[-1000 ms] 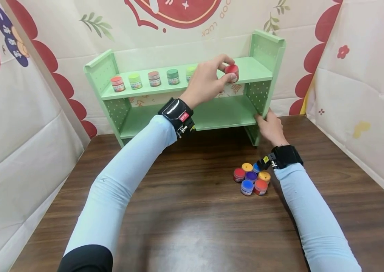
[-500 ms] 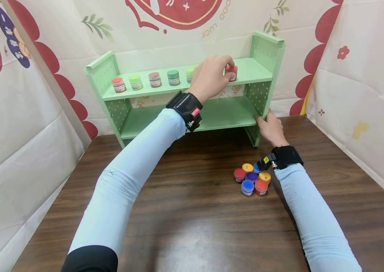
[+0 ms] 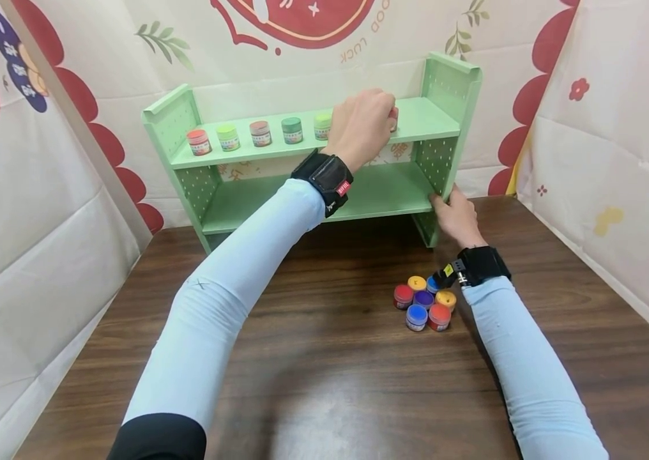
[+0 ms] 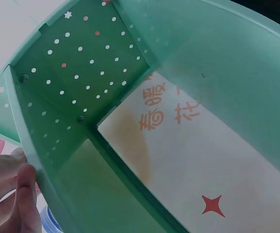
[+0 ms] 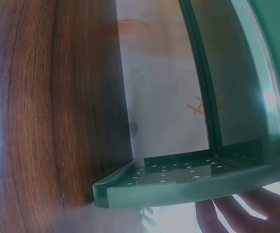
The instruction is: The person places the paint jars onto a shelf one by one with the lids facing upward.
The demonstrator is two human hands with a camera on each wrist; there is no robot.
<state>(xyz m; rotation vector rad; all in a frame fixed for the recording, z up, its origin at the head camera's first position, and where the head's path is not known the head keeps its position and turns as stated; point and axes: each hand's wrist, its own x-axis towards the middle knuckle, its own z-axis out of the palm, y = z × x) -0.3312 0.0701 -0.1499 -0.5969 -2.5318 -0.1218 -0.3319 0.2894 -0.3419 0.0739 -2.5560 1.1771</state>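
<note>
The left hand (image 3: 361, 128) curls round a red jar (image 3: 395, 119) at the upper shelf (image 3: 429, 120), just right of 5 upright jars (image 3: 260, 134), while the right hand (image 3: 458, 217) grips the right side panel (image 3: 438, 160).

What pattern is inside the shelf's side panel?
The side panel is green with white dots and a few reddish ones; it shows best in the left wrist view.
</note>
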